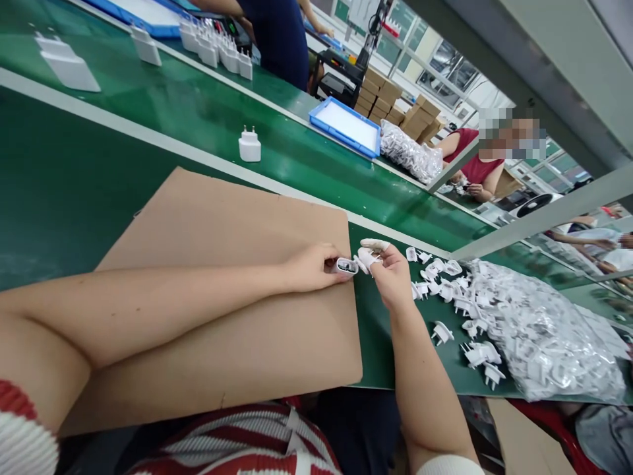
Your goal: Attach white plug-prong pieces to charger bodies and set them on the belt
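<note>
Over the right edge of a brown cardboard sheet [277, 330], my left hand [314, 266] is closed around a white charger housing [347, 266], its open end turned right and dark parts showing inside. Just to the right, my right hand [388, 267], with white covers on the fingertips, pinches a white plug cap [363, 264] with metal pins. The cap is close to the housing's open end; whether they touch I cannot tell. Several loose white plug caps [442, 333] lie on the green table right of my right hand.
A clear bag [544, 336] full of white plug caps lies at the right. Beyond a pale rail, a green belt carries white chargers [250, 145]. A blue tray [346, 125] stands past it. Co-workers [477, 158] sit across the line. A metal post [534, 214] slants at right.
</note>
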### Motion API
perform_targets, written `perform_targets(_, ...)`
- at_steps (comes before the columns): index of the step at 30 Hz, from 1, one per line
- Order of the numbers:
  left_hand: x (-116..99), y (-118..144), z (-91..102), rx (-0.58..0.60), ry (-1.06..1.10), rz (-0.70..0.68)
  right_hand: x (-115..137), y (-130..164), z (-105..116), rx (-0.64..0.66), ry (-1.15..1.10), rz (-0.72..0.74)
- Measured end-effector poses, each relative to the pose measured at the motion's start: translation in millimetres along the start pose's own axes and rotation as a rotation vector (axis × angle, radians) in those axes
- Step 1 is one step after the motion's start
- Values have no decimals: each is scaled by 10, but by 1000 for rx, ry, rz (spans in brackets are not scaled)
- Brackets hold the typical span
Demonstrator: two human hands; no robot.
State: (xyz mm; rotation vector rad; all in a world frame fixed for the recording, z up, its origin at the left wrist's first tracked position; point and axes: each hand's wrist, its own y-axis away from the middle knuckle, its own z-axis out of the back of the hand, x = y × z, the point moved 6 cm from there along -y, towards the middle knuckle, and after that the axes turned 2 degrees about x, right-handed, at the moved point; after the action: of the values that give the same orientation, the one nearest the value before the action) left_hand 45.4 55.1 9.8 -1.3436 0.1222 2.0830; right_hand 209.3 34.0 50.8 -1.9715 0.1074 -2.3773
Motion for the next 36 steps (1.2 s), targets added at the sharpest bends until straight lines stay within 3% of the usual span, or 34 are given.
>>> perform_targets(4,-1,1,5,-3,-6,6,83,33,-1,89,57,14)
perform_targets(7,-4,-4,14,-10,-36,16,258,108,-10,52,400,240)
perform_targets(10,0,-7,10,0,-22,32,359,194,-140,110,747,440)
perform_targets(16,6,-6,-2,18,28,35,353,222,-308,182,1047,550)
perform_targets(21,45,-12,-12,27,51,70,347,234,-344,159,1108,587)
perform_targets(28,2,-23,7,30,42,73,338,221,-215,83,931,531)
perform_targets(36,29,-13,-9,38,63,62,360,226,-339,145,1088,537)
